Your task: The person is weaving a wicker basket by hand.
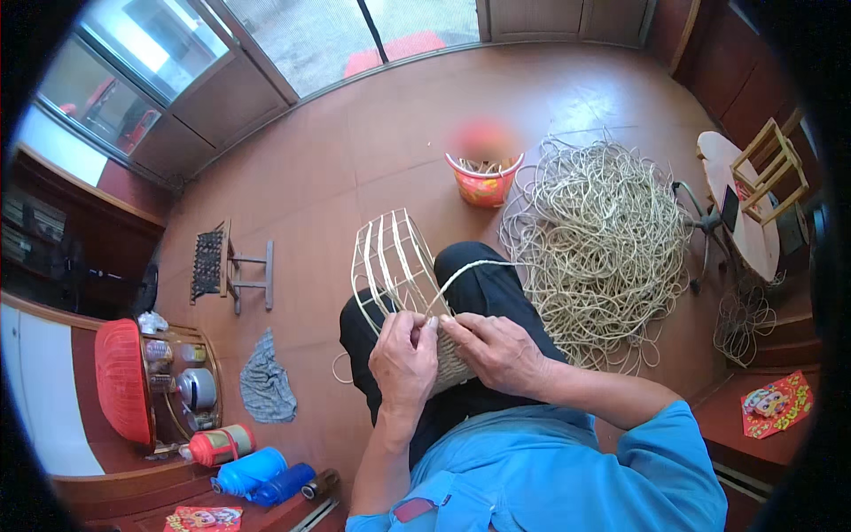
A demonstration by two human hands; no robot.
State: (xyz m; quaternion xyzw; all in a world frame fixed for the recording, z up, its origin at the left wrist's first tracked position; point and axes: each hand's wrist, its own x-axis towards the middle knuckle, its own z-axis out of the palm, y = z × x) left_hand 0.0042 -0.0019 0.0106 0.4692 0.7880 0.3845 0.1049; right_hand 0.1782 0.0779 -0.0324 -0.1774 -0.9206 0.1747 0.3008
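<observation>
A half-woven basket (390,253) lies tilted across my lap, its pale open ribs pointing away from me and its closely woven part nearer my body. My left hand (403,359) is closed, thumb and fingers pinching the edge of the weave. Right beside it, my right hand (496,350) is closed too, its fingertips pinching the straw cord (474,266) where it meets the weave. The cord arches up from the fingers over my right knee toward the big heap of straw cord (603,257) on the floor. My fingers hide the exact crossing of the strands.
Beyond my knees stands a red bucket (483,195). A folding stool (213,264) and a crumpled cloth (266,381) are on the floor at left. Bottles, including a blue one (251,470), lie at lower left. A round table (749,213) with a small wooden chair is at right.
</observation>
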